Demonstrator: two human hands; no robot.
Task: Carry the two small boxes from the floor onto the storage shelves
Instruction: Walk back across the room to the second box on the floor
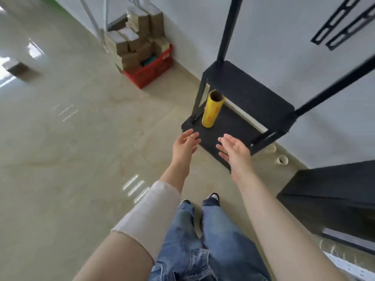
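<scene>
glossy tiled floor (pixel 71 138), black shelf (pixel 233 134), left hand (pixel 185 145) and right hand (pixel 235 152) spread open, empty

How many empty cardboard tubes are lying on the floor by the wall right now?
2. One tube lies just behind the black shelf's near right corner; the other tube lies slightly nearer the camera, along the wall. More may be hidden behind the shelf.
</scene>
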